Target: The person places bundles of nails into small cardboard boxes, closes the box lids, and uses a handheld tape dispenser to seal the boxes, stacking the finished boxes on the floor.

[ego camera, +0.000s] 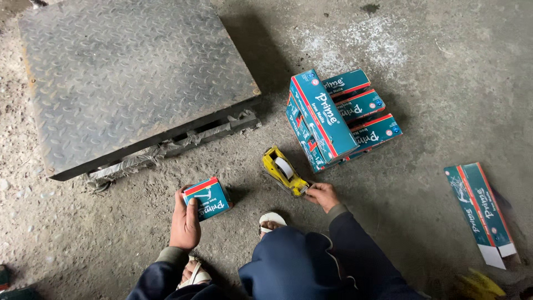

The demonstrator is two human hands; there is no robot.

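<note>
My left hand (185, 219) rests on a small teal box with a red and yellow stripe (208, 198), standing on the concrete floor; the thumb presses its near face. My right hand (322, 195) pinches the near end of a yellow tape dispenser (283, 170) that lies on the floor with a roll of clear tape in it. Just beyond the dispenser stands a stack of the same teal boxes (333, 116), one leaning upright against the others.
A steel checker-plate platform (127, 78) fills the upper left, raised slightly off the floor. A flattened teal carton (481, 211) lies at the right, something yellow (480, 284) below it. My knees and sandalled feet (271, 220) are at the bottom.
</note>
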